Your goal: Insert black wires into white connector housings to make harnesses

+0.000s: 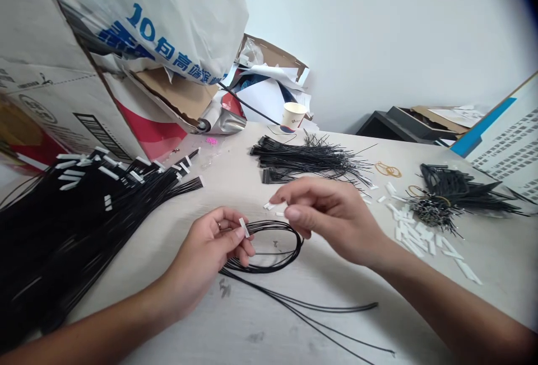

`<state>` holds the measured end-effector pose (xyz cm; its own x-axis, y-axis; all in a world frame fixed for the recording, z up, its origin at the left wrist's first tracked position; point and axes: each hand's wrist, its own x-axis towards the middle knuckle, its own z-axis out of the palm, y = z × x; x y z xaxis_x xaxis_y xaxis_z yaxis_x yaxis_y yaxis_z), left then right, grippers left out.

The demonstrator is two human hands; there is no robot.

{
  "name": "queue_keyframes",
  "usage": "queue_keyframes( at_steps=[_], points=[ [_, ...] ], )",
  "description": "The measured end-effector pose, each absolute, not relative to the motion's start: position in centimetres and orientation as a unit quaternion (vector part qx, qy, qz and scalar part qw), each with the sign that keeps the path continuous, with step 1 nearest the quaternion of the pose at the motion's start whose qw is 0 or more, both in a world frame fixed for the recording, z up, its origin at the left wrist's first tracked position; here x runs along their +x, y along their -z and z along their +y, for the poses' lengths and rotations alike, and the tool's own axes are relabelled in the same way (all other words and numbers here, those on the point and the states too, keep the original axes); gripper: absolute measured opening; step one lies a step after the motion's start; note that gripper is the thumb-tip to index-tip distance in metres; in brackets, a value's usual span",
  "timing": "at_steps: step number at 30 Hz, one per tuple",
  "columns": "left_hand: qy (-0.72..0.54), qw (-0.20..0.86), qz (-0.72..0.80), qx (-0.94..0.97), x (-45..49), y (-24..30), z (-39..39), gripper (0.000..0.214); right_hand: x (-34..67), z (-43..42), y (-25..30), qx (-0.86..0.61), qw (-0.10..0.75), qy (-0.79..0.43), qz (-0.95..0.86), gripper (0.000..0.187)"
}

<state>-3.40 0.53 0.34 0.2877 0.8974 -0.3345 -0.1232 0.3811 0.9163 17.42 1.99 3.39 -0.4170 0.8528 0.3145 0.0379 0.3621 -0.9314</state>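
Right now, your left hand (212, 246) has its grip pinched on a white connector (244, 228) above the counter (202, 326). Black wires (260, 269) loop out beside it, some ends trailing rightward. Your right hand (332, 216) is raised by the loop's right edge, fingers curled; I cannot tell whether its grip has anything. White pieces (414, 231) lie scattered farther right, beside a tied bundle (435, 213).

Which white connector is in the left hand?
The connector pinched in the left hand, beside the wire loop. Others lie loose on the table or along the wire pile at left.
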Motion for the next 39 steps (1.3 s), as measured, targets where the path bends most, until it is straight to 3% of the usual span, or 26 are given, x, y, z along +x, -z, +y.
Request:
queue_keyframes(
  at_steps=[3,6,25,39],
  points=[
    [-0.362,0.679,0.459,0.444,-3.4,-0.2,0.4,0.005,16.3,1.8,-2.7,-0.362,0.42,-0.333,-0.762,0.009],
    [-0.353,0.665,0.453,0.478,-3.4,0.0,0.3,0.006,15.5,1.5,-2.0,-0.393,0.399,-0.277,-0.781,0.015],
    [-0.361,0.632,0.47,0.5,-3.2,0.0,-0.4,0.004,14.5,0.8,-1.1,-0.466,0.341,-0.45,-0.681,0.014],
    [-0.379,0.614,0.479,0.499,-3.0,-0.4,-0.5,0.003,14.3,0.8,-0.7,-0.445,0.314,-0.463,-0.699,0.017]
  ],
)
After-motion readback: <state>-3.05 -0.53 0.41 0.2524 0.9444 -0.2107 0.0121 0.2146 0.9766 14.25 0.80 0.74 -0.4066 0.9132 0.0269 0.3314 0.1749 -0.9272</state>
